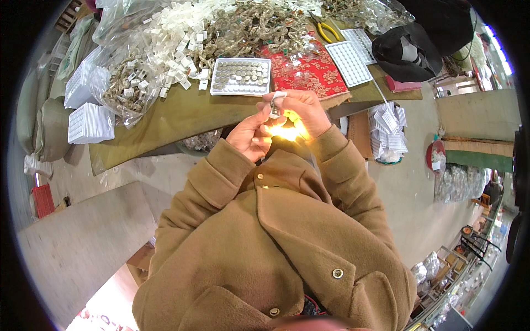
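My left hand point(249, 134) and my right hand point(309, 113) meet at the table's near edge, both with fingers closed. Pinched between the fingertips is a small whitish battery case point(274, 112); the fingers cover much of it. A bundle of fairy lights point(287, 131) glows bright yellow between my hands, mostly against the right palm and fingers. Its glare hides the wire. Just beyond my hands lies a white tray point(240, 92) with rows of silver button cells point(237, 74).
Heaps of white battery cases point(176, 41) and coiled light strings point(259, 27) cover the far table. On the right are red patterned cloth point(317, 69), yellow-handled pliers point(328, 32), white blister trays point(349, 63) and a black bag point(407, 54). Stacked trays point(91, 124) stand left.
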`<state>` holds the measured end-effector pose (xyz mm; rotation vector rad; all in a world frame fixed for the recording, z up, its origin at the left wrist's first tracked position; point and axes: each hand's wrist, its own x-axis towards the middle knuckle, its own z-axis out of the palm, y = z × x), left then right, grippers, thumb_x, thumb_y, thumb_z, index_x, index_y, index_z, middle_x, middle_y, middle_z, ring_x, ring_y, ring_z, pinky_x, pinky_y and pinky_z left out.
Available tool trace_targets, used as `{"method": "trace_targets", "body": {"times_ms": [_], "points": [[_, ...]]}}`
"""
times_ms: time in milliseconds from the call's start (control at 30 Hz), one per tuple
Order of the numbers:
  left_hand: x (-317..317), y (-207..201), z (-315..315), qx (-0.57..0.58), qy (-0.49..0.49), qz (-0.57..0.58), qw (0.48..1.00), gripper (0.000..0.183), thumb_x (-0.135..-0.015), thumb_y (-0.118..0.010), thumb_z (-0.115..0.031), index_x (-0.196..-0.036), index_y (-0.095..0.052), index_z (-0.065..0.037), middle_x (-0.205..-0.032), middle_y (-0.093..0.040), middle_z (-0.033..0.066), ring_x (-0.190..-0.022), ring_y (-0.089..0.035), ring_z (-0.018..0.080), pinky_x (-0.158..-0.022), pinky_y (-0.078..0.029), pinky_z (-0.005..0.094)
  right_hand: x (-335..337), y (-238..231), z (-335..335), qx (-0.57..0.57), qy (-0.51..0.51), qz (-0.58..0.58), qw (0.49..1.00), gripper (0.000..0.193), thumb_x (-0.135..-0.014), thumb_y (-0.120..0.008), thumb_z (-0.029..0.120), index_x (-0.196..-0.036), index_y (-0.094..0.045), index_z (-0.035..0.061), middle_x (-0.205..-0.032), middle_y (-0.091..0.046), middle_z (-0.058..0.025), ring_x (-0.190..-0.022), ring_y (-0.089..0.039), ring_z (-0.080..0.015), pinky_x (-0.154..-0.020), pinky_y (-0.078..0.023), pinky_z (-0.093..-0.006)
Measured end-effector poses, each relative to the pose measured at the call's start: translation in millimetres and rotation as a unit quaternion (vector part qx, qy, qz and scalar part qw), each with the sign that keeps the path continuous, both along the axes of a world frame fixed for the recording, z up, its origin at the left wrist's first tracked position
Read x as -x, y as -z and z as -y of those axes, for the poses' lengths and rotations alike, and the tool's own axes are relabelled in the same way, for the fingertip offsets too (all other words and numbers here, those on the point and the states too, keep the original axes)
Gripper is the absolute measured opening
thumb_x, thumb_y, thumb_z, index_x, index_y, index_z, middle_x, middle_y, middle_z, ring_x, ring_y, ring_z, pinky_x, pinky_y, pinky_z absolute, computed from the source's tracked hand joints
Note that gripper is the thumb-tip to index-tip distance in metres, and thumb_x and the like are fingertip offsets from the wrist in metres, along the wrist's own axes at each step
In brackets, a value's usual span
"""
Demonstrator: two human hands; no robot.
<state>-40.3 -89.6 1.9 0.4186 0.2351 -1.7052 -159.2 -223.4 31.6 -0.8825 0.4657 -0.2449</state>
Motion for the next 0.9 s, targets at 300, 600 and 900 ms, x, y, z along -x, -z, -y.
{"method": "trace_targets", "body": {"times_ms": [300,600,900], "points": [[7,-4,-4,-0.006,-0.017,0.035,0.999,0.024,-0.097,-0.055,-0.032,-0.109,-0.055,-0.012,-0.098,-0.064,0.0006,-0.058,-0.045,-0.0015,-0.042,-0.033,0.0127,14,1,-9,0.55,0.003,0.037,0.834,0.044,-0.076,-0.072,0.006,-0.12,-0.063,0.0039,-0.099,-0.068,-0.0092,-0.084,-0.065,-0.0174,-0.074,-0.052,-0.03],[15,-1,-12,-0.078,0.013,0.177,0.981,0.019,-0.097,-0.056,-0.029,-0.097,-0.059,-0.011,-0.078,-0.056,-0.0061,-0.06,-0.048,0.0009,-0.045,-0.035,0.0144,26,25,-27,0.669,0.077,0.017,0.739,0.036,-0.078,-0.069,0.005,-0.113,-0.065,0.0039,-0.093,-0.067,-0.014,-0.084,-0.065,-0.0304,-0.072,-0.053,-0.0365],[11,-6,-3,0.069,-0.017,0.466,0.882,0.025,-0.093,-0.059,-0.009,-0.115,-0.065,0.002,-0.095,-0.068,0.0052,-0.081,-0.06,0.0078,-0.076,-0.048,0.0228,43,7,50,0.583,0.205,-0.23,0.752,0.013,-0.086,-0.065,0.011,-0.094,-0.069,0.0028,-0.08,-0.069,-0.0115,-0.069,-0.066,-0.0186,-0.066,-0.052,-0.0291]]}}
